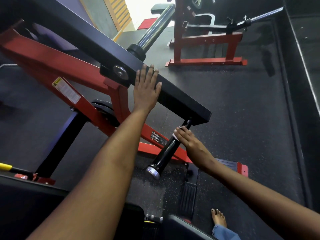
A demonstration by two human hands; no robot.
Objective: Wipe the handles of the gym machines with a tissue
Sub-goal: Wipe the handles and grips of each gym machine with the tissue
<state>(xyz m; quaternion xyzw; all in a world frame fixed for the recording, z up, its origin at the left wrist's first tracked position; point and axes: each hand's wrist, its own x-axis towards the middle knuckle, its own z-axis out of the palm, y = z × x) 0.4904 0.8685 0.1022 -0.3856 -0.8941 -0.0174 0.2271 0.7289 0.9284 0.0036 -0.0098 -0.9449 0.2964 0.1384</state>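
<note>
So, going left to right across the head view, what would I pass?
Yellow-tipped bar → warning sticker → left hand flat on the black beam → right hand holding a tissue on the handle → bare foot.

**Background: gym floor and other kit**

Dark speckled rubber floor (233, 104) throughout. A second red steel frame (204, 49) stood farther back, a chrome barbell (266, 15) angled across its top right. Chrome weight sleeve (155, 26) pointed up toward a bright doorway. Warning sticker (66, 90) sat on a red beam at left. Black ribbed footplate (187, 198) lay on the floor near a bare foot (219, 218) with a denim cuff.
</note>
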